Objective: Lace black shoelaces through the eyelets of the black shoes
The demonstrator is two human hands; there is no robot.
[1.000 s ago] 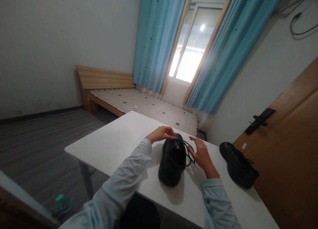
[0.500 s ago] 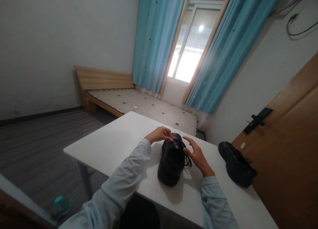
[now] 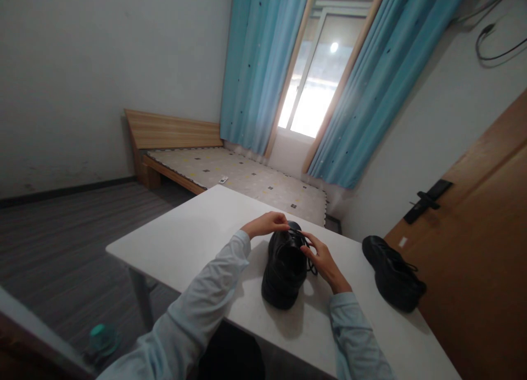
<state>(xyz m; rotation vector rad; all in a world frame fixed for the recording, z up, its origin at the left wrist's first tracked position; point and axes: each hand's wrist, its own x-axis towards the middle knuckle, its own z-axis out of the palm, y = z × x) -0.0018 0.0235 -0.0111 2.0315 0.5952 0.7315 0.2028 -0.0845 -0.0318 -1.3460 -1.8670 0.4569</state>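
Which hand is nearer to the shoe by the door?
Right: the right hand is left of that shoe, across some table; the left hand is farther left, near the toe of the other shoe.

Blue dotted curtains [image 3: 263, 67], black shoes [image 3: 284, 275], white table [image 3: 185, 232].

Patterned mattress [image 3: 247, 174] on wooden bed frame [image 3: 173, 128]; blue curtains [image 3: 263, 67] flanking bright window [image 3: 321, 83].
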